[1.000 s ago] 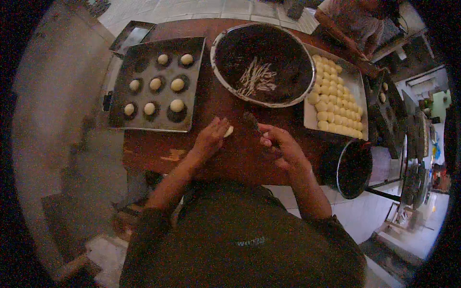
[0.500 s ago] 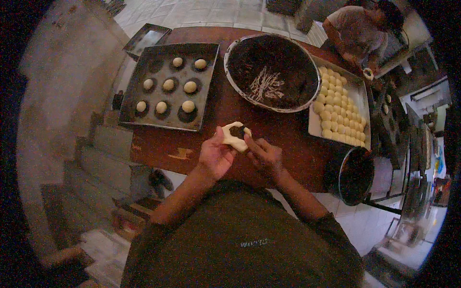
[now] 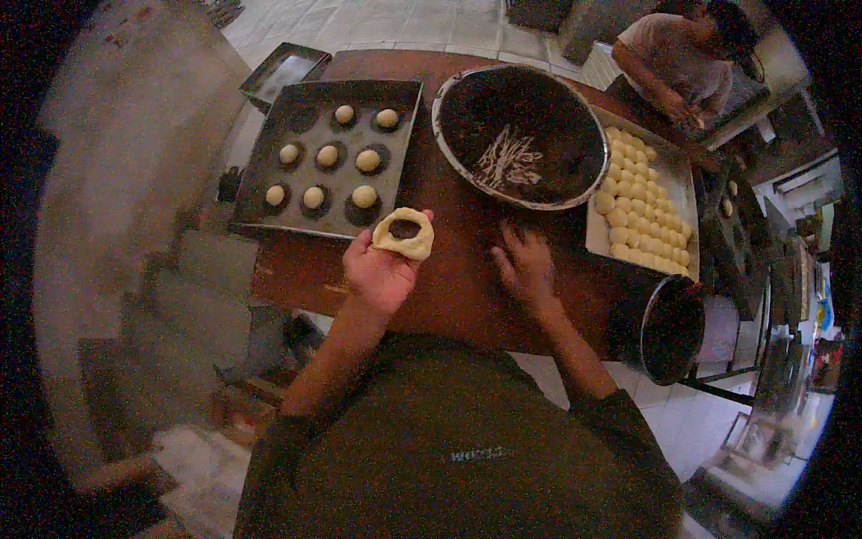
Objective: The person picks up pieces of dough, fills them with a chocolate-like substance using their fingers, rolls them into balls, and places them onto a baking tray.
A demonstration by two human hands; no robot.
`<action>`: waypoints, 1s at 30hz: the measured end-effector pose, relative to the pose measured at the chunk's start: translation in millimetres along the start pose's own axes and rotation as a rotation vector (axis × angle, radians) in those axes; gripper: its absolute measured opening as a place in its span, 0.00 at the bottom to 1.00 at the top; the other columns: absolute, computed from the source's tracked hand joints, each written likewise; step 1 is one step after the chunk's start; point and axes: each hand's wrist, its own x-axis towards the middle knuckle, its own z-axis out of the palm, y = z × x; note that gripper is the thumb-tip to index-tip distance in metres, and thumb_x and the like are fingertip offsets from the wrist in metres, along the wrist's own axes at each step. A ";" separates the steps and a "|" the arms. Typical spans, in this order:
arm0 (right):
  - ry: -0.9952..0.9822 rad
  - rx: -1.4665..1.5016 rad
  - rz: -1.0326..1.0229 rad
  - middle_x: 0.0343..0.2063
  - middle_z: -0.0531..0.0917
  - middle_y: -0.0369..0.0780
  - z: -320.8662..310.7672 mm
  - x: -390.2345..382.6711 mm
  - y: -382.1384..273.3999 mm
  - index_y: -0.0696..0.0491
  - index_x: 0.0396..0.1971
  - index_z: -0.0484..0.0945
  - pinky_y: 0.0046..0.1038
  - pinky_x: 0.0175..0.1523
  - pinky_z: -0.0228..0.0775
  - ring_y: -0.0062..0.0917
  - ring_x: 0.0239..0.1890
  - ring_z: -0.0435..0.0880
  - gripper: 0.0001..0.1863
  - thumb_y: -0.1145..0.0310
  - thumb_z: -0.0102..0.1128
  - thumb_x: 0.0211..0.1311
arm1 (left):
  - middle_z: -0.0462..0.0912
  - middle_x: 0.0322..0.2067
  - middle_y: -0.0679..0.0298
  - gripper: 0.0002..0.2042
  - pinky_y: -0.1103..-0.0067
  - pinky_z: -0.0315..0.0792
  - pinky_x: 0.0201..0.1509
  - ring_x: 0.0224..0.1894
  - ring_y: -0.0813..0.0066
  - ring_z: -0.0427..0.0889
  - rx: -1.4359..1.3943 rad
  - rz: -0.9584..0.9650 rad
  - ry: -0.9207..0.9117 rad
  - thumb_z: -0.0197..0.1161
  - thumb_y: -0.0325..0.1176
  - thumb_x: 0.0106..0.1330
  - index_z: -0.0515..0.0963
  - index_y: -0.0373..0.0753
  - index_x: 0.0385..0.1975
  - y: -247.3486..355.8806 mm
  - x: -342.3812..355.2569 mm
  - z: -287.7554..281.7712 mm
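A flattened piece of dough with dark filling in its middle rests on the palm and fingers of my left hand. My right hand is over the brown table just below the large round bowl, its fingers apart and nothing visible in them. Dark filling lies inside that bowl, with pale shredded strands on top. Left of the bowl is a dark metal baking tray with several round dough balls spaced out on it. My left hand is close to this tray's near right corner.
To the right of the bowl, a pale tray holds rows of dough balls. A dark bucket is at the table's right front. Another person works at the far right, near another dark tray. Steps are on the left.
My right hand has left the dough and moved right, toward the bowl. My left hand has shifted left and farther out, holding the filled dough alone.
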 end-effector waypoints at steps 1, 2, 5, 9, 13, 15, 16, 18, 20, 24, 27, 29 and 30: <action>0.162 0.039 -0.061 0.60 0.78 0.50 -30.0 12.7 -25.2 0.42 0.59 0.82 0.42 0.63 0.72 0.47 0.59 0.79 0.26 0.58 0.74 0.58 | 0.70 0.66 0.36 0.31 0.61 0.70 0.72 0.66 0.47 0.75 0.007 -0.022 -0.005 0.45 0.50 0.79 0.67 0.25 0.65 3.2 -0.7 -5.7; 0.186 0.200 -0.150 0.62 0.76 0.50 -54.8 21.3 -44.2 0.43 0.61 0.80 0.43 0.68 0.68 0.48 0.61 0.77 0.30 0.57 0.75 0.57 | 0.71 0.65 0.38 0.27 0.63 0.72 0.71 0.64 0.49 0.77 0.011 -0.054 -0.011 0.47 0.45 0.78 0.68 0.25 0.64 5.2 1.8 -11.0; 0.220 0.248 -0.574 0.65 0.74 0.49 -80.9 43.6 -78.7 0.47 0.66 0.74 0.45 0.69 0.68 0.47 0.62 0.76 0.38 0.58 0.78 0.54 | 0.77 0.61 0.46 0.20 0.68 0.76 0.66 0.60 0.56 0.81 0.083 -0.110 0.092 0.53 0.35 0.76 0.71 0.26 0.61 -0.3 -0.3 -26.2; 0.059 0.570 -0.483 0.62 0.76 0.47 -60.8 44.6 -90.0 0.51 0.64 0.74 0.40 0.62 0.75 0.40 0.59 0.80 0.34 0.65 0.77 0.56 | 0.83 0.55 0.56 0.18 0.71 0.76 0.63 0.58 0.65 0.82 0.426 -0.127 0.129 0.60 0.28 0.72 0.75 0.30 0.60 -17.0 -21.8 5.9; -0.189 0.941 -0.142 0.56 0.79 0.45 -64.3 45.9 -97.9 0.51 0.59 0.80 0.35 0.57 0.79 0.34 0.56 0.82 0.26 0.70 0.75 0.59 | 0.82 0.59 0.56 0.20 0.75 0.73 0.65 0.60 0.67 0.81 1.268 -0.005 0.075 0.60 0.27 0.73 0.75 0.32 0.64 -11.2 -39.7 10.7; -0.533 1.335 0.124 0.51 0.81 0.44 -60.3 47.2 -92.8 0.51 0.59 0.80 0.34 0.57 0.79 0.32 0.54 0.83 0.26 0.71 0.75 0.59 | 0.81 0.60 0.56 0.20 0.75 0.72 0.65 0.61 0.69 0.80 1.660 0.085 0.091 0.58 0.28 0.74 0.75 0.33 0.64 -14.3 -40.7 12.4; -0.456 1.149 -0.011 0.50 0.82 0.43 -56.1 42.9 -91.9 0.52 0.58 0.80 0.33 0.56 0.79 0.32 0.53 0.83 0.26 0.72 0.75 0.59 | 0.81 0.61 0.56 0.21 0.75 0.72 0.65 0.61 0.69 0.79 1.709 0.105 0.118 0.58 0.29 0.75 0.74 0.34 0.66 -16.7 -41.0 2.5; -0.301 0.776 -0.284 0.48 0.84 0.43 -39.2 29.4 -95.5 0.54 0.58 0.80 0.32 0.55 0.79 0.32 0.52 0.85 0.26 0.72 0.75 0.58 | 0.79 0.63 0.55 0.23 0.74 0.73 0.65 0.62 0.69 0.78 1.662 0.117 0.210 0.59 0.31 0.75 0.72 0.36 0.69 -23.7 -34.1 -38.6; -0.134 0.692 -0.343 0.46 0.85 0.42 -12.1 17.1 -99.7 0.54 0.55 0.83 0.30 0.55 0.78 0.32 0.50 0.86 0.23 0.73 0.74 0.58 | 0.77 0.65 0.54 0.26 0.73 0.74 0.63 0.63 0.69 0.77 1.358 0.096 0.298 0.60 0.33 0.75 0.67 0.40 0.72 -27.8 -32.7 -61.1; -0.102 0.804 -0.187 0.48 0.85 0.42 -6.4 10.9 -82.1 0.51 0.54 0.84 0.32 0.55 0.79 0.34 0.50 0.86 0.22 0.74 0.74 0.58 | 0.73 0.67 0.54 0.33 0.74 0.75 0.61 0.63 0.72 0.76 0.527 -0.005 0.067 0.61 0.34 0.76 0.56 0.43 0.78 -25.5 -40.7 -26.6; -0.255 0.867 -0.189 0.50 0.85 0.42 -62.1 18.2 -85.8 0.50 0.60 0.80 0.35 0.56 0.79 0.36 0.52 0.86 0.28 0.74 0.75 0.57 | 0.76 0.65 0.57 0.31 0.76 0.75 0.61 0.61 0.75 0.77 0.645 -0.128 0.031 0.61 0.33 0.76 0.59 0.40 0.76 -6.6 -50.1 1.9; -0.305 0.858 -0.320 0.53 0.84 0.43 -70.9 20.6 -90.9 0.50 0.63 0.78 0.36 0.57 0.79 0.37 0.54 0.85 0.32 0.73 0.76 0.56 | 0.79 0.61 0.58 0.28 0.76 0.75 0.61 0.59 0.76 0.79 0.895 -0.194 0.103 0.62 0.32 0.75 0.65 0.38 0.73 -5.3 -48.1 1.5; -0.296 0.889 -0.306 0.54 0.83 0.43 -74.0 19.5 -95.4 0.50 0.64 0.77 0.36 0.57 0.78 0.37 0.54 0.85 0.32 0.73 0.76 0.56 | 0.81 0.60 0.59 0.26 0.76 0.75 0.61 0.58 0.76 0.80 0.985 -0.204 0.134 0.62 0.32 0.75 0.68 0.37 0.71 -8.2 -46.0 -3.3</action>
